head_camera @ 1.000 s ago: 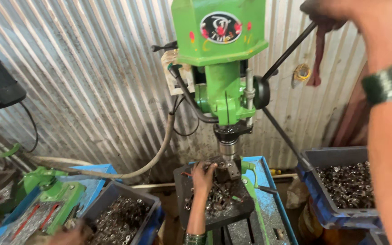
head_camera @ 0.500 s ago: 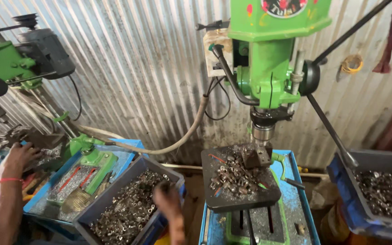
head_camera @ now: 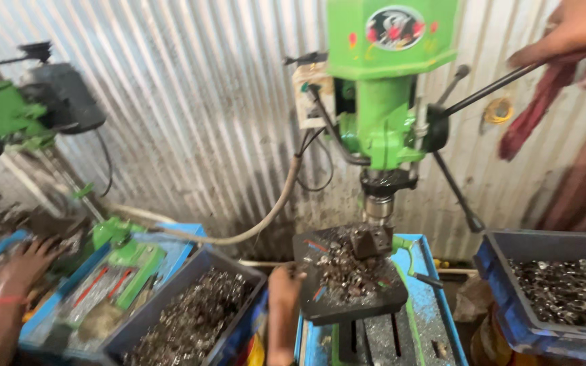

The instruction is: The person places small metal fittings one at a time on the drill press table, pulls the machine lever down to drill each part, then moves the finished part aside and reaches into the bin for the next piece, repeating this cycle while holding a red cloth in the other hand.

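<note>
A green drill press stands before a corrugated metal wall, its chuck just above a small dark block on the black work table, which is strewn with metal chips. My right hand is at the top right, closed on the end of the black feed lever. My left hand is low in the middle, fingers curled, touching the table's left edge. It is blurred, so I cannot see whether it holds a part.
A dark bin of small metal parts sits left of the table, and another bin at the right. A red cloth hangs by the lever. At left, a co-worker's hand works by a second green machine.
My left hand went from the work table to the left bin and back to the table's edge. My right hand is back in view on the feed lever. The view swung left, then right.
</note>
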